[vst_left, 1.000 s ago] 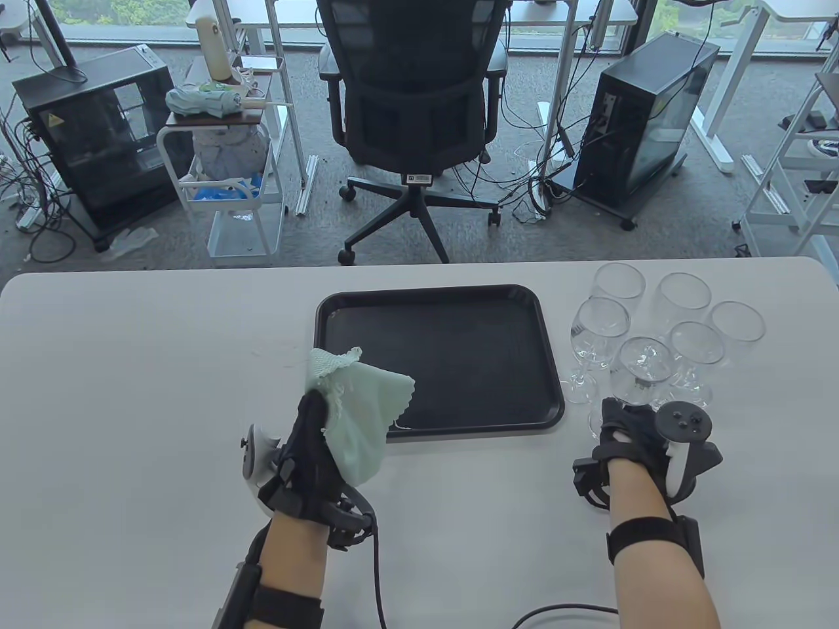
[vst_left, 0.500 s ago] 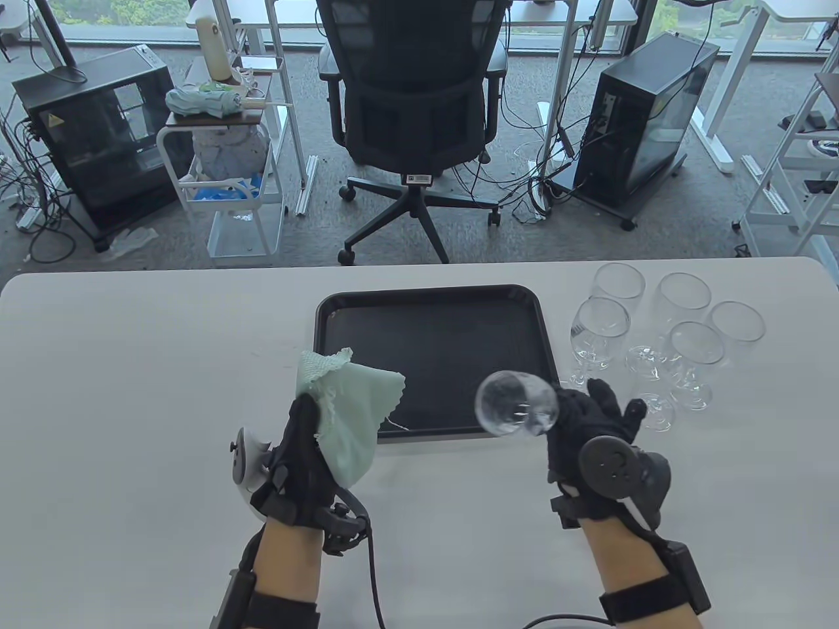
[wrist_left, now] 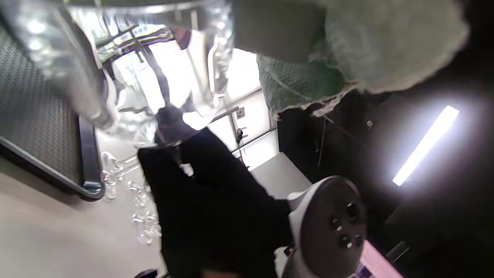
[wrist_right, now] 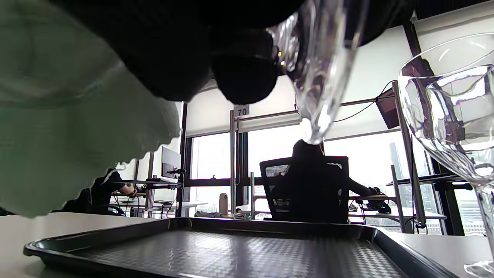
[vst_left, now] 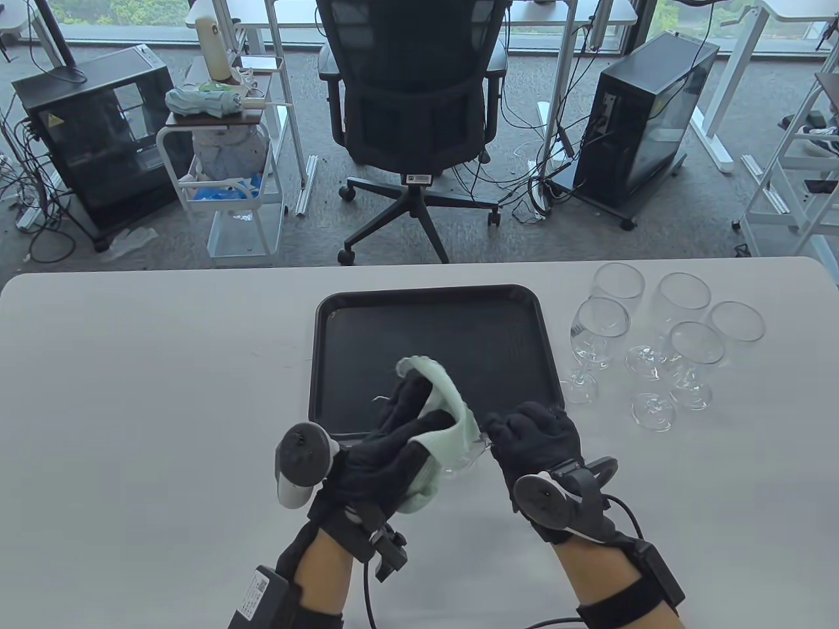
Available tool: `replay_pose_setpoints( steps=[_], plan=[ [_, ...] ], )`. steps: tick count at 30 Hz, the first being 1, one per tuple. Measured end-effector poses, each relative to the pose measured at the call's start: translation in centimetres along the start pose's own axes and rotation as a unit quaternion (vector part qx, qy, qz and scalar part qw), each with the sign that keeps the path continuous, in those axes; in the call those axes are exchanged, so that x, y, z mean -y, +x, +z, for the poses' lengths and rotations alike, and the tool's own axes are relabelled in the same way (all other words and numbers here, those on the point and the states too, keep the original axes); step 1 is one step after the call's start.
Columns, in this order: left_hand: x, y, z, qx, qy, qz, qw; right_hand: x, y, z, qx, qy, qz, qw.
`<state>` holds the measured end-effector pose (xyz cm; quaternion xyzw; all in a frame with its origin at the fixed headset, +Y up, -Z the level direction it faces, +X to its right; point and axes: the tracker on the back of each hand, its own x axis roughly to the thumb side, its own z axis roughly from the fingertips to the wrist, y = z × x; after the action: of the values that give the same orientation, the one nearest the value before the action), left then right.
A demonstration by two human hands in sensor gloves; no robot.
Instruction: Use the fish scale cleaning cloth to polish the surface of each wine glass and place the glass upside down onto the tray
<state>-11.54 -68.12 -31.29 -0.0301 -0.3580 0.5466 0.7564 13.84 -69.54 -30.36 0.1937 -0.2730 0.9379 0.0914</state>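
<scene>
Left hand: the left hand [vst_left: 387, 452] is over the near edge of the tray; its fingers curl round the pale green cleaning cloth [vst_left: 446, 419], which wraps over the bowl of the held glass
Right hand: the right hand [vst_left: 537, 439] sits just right of the cloth; its fingers are bent round the stem end of the held wine glass [vst_left: 467, 458]; the exact grip is hidden under the glove
Held glass: lying roughly sideways between both hands, mostly covered by cloth; in the left wrist view its bowl [wrist_left: 127, 69] shows clear above the tray's corner
Tray: the black tray [vst_left: 341, 314] lies at the middle of the white table [vst_left: 131, 367], with nothing standing on it
Other glasses: five upright wine glasses [vst_left: 655, 327] are clustered right of the tray, close together, apart from the hands
Background: a black office chair [vst_left: 413, 111] stands beyond the table's far edge
</scene>
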Motion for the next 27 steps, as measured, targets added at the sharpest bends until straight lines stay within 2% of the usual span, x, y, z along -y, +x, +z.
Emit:
replay_pose_setpoints(
  steps=[1, 2, 5, 8, 10, 11, 13, 16, 18, 20, 21, 22, 23, 25, 27],
  plan=[
    [0.3, -0.4, 0.1, -0.018, -0.007, -0.014, 1.0, 0.2, 0.0, 0.0, 0.004, -0.005, 0.002, 1.0],
    [0.3, -0.8, 0.4, -0.024, 0.007, -0.027, 0.999, 0.2, 0.1, 0.1, 0.008, -0.004, 0.003, 1.0],
    [0.4, -2.3, 1.2, -0.015, 0.086, -0.025, 0.996, 0.4, 0.1, 0.2, 0.012, -0.013, -0.017, 1.0],
    [0.8, -2.9, 1.4, -0.003, 0.118, -0.016, 0.993, 0.9, 0.7, 0.4, 0.022, -0.026, -0.001, 0.999],
    [1.0, -2.6, 1.7, 0.023, 0.195, -0.05, 0.979, 1.4, 0.9, 0.4, 0.021, -0.034, -0.014, 0.999],
    [1.1, -2.6, 1.9, 0.025, 0.217, -0.063, 0.974, 1.6, 1.0, 0.5, 0.023, -0.036, -0.017, 0.999],
    [1.1, -2.3, 2.1, 0.022, 0.234, -0.042, 0.971, 2.2, 0.9, 0.7, 0.033, -0.05, -0.029, 0.998],
    [0.2, -2.0, 2.4, 0.017, 0.256, -0.015, 0.967, 2.7, -0.1, 1.1, 0.04, -0.066, -0.102, 0.992],
    [-0.3, -2.2, 2.6, 0.01, 0.259, 0.021, 0.966, 2.4, -1.6, 1.2, 0.011, -0.075, -0.16, 0.984],
    [-0.7, -2.3, 2.6, 0.008, 0.255, 0.057, 0.965, 1.5, -3.5, 1.1, -0.022, -0.053, -0.27, 0.961],
    [-0.8, -2.3, 2.6, 0.01, 0.24, 0.058, 0.969, 1.1, -4.0, 1.1, -0.022, -0.037, -0.332, 0.942],
    [-0.9, -2.4, 2.6, 0.007, 0.239, 0.042, 0.97, 0.3, -4.3, 0.9, -0.014, -0.01, -0.429, 0.903],
    [-1.0, -2.5, 2.7, 0.004, 0.244, 0.037, 0.969, -0.2, -4.5, 1.1, -0.036, -0.009, -0.474, 0.88],
    [-1.3, -2.8, 2.8, 0.002, 0.238, 0.057, 0.97, -0.4, -5.3, 1.0, -0.053, -0.04, -0.483, 0.873],
    [-0.9, -2.8, 2.7, 0.011, 0.229, 0.087, 0.969, -0.5, -5.5, 0.7, -0.06, -0.029, -0.507, 0.859]
  ],
)
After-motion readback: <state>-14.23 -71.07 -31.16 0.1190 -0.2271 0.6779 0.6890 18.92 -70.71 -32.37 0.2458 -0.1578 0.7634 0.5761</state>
